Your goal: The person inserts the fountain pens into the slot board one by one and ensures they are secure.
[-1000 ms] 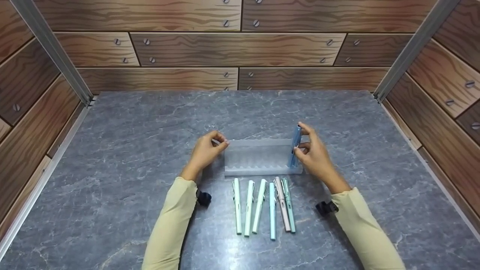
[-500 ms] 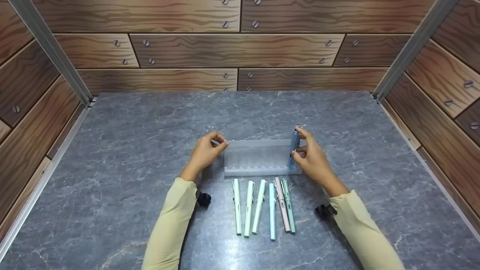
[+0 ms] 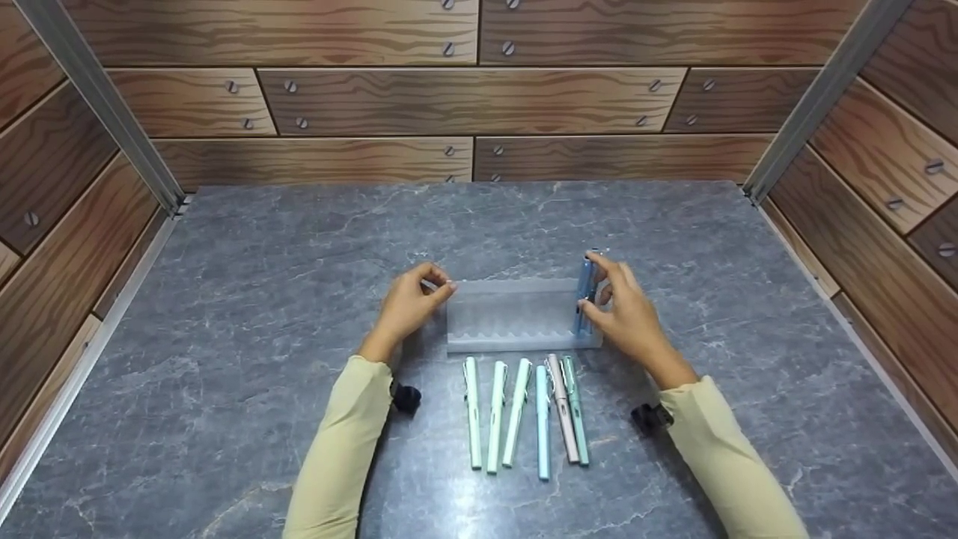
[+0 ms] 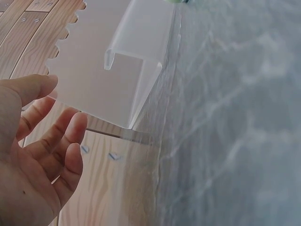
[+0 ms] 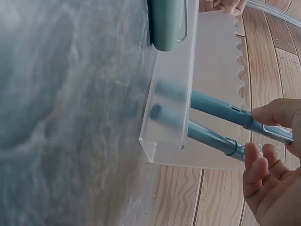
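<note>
A frosted clear pen stand point(image 3: 513, 311) with a notched top edge stands on the table. My left hand point(image 3: 410, 305) pinches its upper left corner between thumb and finger; the left wrist view shows the other fingers loosely curled. At the right end, my right hand point(image 3: 632, 318) holds a blue pen point(image 5: 218, 108) by its upper part, thumb on the near side. That pen stands in the stand, leaning on its back, its lower end behind the front lip. Beside it a second blue pen point(image 5: 209, 136) is also in the stand, partly behind my fingers.
In front of the stand lie three mint green pens point(image 3: 495, 415), a light blue pen point(image 3: 542, 423), a grey pen point(image 3: 563, 410) and a teal pen point(image 3: 576, 412). Wood-patterned walls point(image 3: 471, 101) enclose the marbled table point(image 3: 262, 299) at the back and sides.
My right hand has shifted slightly left and down, bringing the blue pen lower and one notch inward along the stand. The left hand has stayed at its corner.
</note>
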### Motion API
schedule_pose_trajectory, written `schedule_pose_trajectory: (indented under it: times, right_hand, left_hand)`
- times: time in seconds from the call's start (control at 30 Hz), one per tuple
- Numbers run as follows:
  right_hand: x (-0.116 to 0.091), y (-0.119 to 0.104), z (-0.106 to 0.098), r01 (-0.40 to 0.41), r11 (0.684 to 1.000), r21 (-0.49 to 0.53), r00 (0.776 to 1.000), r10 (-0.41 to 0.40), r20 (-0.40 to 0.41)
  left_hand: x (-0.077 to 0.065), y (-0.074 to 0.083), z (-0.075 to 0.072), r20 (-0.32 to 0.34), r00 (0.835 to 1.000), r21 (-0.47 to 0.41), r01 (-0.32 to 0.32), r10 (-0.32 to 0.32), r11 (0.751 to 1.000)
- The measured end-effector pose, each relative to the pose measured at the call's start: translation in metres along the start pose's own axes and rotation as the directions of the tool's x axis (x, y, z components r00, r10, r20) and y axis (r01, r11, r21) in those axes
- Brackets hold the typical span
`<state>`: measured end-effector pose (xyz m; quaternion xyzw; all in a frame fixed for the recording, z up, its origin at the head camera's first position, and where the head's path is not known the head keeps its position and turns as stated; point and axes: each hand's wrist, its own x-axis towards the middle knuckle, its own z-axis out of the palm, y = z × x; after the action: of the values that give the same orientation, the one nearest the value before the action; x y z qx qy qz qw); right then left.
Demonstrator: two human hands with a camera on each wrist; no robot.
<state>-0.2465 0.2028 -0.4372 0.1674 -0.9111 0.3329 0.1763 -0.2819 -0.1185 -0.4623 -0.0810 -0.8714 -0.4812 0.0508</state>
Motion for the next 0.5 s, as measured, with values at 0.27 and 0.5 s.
schedule_pose_trajectory:
  times: [0.27,0.5]
  right_hand:
    - [0.0055,0.0005,-0.002,-0.046,0.998,-0.047,0.998,0.048,0.042]
    - [0.0099,0.0024,-0.0025,-0.069,0.995,-0.065,0.994,0.074,0.075]
  left_hand:
    - [0.0002,0.0002,0.0004,-0.011,1.0,0.002,-0.001,0.001,1.0]
    - [-0.0007,0.0016,0.0001,-0.018,1.0,0.009,-0.008,0.008,1.0]
